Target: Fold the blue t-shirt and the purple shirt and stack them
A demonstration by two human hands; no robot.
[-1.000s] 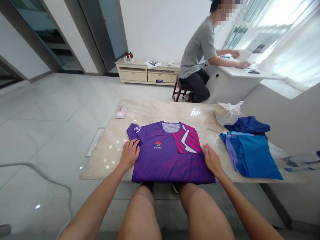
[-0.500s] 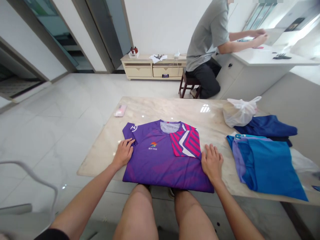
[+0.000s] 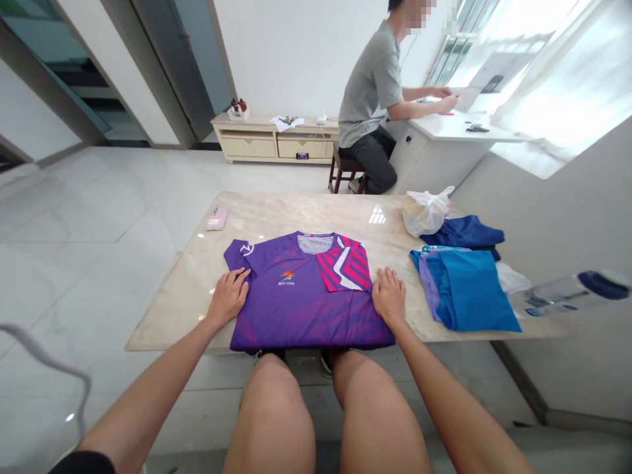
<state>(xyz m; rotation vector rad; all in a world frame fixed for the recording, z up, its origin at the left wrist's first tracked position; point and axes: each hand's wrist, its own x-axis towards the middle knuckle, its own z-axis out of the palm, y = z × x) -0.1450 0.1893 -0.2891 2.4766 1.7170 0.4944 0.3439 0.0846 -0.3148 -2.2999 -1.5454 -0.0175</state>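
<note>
A purple sports shirt (image 3: pixel 301 299) lies flat on the marble table (image 3: pixel 296 210) in front of me, its right sleeve, pink with white stripes (image 3: pixel 344 270), folded in over the chest. My left hand (image 3: pixel 228 297) rests flat on the shirt's left edge just below the left sleeve, fingers stretched out. On the shirt's right edge my right hand (image 3: pixel 389 296) lies flat, fingers spread. Neither hand holds anything. The shirt's hem hangs slightly over the table's near edge above my knees.
Folded blue garments (image 3: pixel 464 286) and a dark blue one (image 3: pixel 464 232) lie at the right, with a white plastic bag (image 3: pixel 425 212) behind them. A small pink object (image 3: pixel 217 217) sits far left on the table. A clear bottle (image 3: pixel 573 293) lies right. Another person (image 3: pixel 370 105) sits at a white desk.
Both hands stay flat on the shirt's sides; the right hand has turned from edge-on to palm down. My head has shifted, so the scene sits a bit further left.
</note>
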